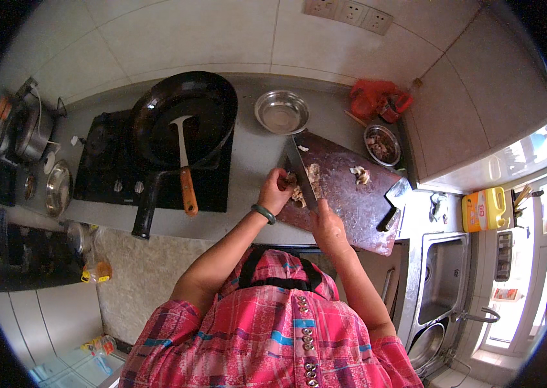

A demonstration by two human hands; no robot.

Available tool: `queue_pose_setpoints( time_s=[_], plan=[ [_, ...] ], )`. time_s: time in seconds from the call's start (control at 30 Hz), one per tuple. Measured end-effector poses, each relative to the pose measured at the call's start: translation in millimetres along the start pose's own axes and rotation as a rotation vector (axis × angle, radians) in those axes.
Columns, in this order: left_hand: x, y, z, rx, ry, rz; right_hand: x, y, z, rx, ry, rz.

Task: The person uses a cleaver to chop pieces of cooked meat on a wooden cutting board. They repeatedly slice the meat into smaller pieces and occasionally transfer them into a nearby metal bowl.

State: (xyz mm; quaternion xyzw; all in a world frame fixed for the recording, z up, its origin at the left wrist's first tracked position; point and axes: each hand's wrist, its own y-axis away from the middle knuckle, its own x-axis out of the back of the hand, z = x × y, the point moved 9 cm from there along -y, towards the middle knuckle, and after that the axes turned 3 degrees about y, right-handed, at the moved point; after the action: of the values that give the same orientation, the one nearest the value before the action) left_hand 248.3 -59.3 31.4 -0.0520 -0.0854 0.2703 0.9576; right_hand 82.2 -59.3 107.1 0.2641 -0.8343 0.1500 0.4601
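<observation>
My right hand grips the handle of a long kitchen knife, whose blade points away from me across the dark cutting board. Chopped pale-brown meat lies on both sides of the blade. On the left of it, my left hand has its fingers curled down at the meat; whether they pinch a piece is hidden. A larger meat piece sits apart towards the board's right. Near the right edge rests a cleaver with a dark handle.
A steel bowl stands beyond the board; a smaller bowl of meat is right of it, near a red plastic bag. On the left, a wok with a spatula covers part of the gas hob. A sink lies right.
</observation>
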Motion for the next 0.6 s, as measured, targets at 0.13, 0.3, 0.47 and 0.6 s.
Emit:
queue_pose_setpoints(
  time_s=[0.13, 0.3, 0.47, 0.6],
  plan=[
    [-4.0, 0.0, 1.5, -0.032, -0.045, -0.039, -32.8, -7.1, 25.7, -0.097, 0.111, -0.123],
    [-8.1, -1.3, -7.4, -0.024, -0.054, -0.048, -46.2, -11.8, 34.6, -0.109, 0.135, -0.169],
    [-7.8, -6.2, -8.1, 0.008, -0.062, 0.035, -30.1, 5.4, 29.7, -0.014, -0.188, -0.133],
    [-21.2, -16.2, -13.2, 0.014, -0.089, 0.035, -29.7, 12.5, 54.8, -0.087, -0.085, -0.061]
  ],
)
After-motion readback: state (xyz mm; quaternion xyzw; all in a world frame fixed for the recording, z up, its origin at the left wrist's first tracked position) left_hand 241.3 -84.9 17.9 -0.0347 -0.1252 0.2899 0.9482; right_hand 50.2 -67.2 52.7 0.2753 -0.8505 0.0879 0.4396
